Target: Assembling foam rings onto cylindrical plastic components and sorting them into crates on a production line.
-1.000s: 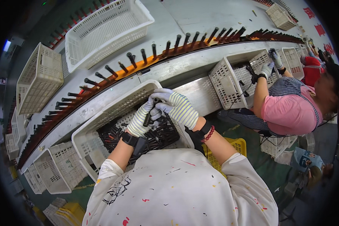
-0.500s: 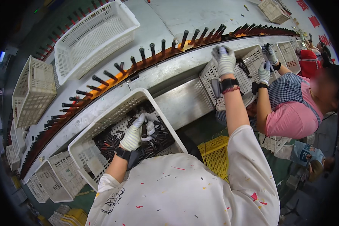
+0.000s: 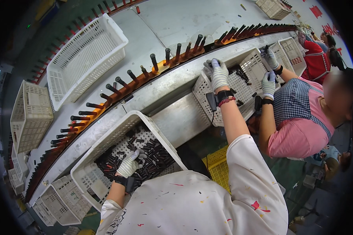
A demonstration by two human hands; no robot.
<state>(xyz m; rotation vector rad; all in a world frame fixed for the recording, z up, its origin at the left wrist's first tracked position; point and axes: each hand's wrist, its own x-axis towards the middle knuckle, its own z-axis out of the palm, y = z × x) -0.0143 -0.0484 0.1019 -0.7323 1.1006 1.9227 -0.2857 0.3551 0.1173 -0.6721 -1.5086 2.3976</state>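
My left hand (image 3: 128, 164), in a white glove with grey fingertips, reaches into a white plastic basket (image 3: 91, 154) in front of me. Its thumb and fingers are apart over a heap of short black tubes (image 3: 155, 160). Up by the conveyor, my gloved right hand (image 3: 217, 72) hovers over the near corner of a second white basket (image 3: 202, 94), which holds fewer black tubes (image 3: 243, 74). The right fingers are curled together; what they hold, if anything, is hidden. Upright black tubes (image 3: 153, 62) stand on the curved orange-brown conveyor (image 3: 125, 91) beyond both baskets.
A co-worker in a pink top (image 3: 294, 137) stands at right, gloved hands (image 3: 269, 84) over the second basket. A large white basket (image 3: 86, 58) rests on the metal table (image 3: 164, 23). A yellow crate (image 3: 219, 168) is below; a metal ledge (image 3: 180, 117) spans the baskets.
The view has shifted. My left hand has come away from the tube it held and its fingers are lower among the heap. My right hand stays near the conveyor, fingers still curled.
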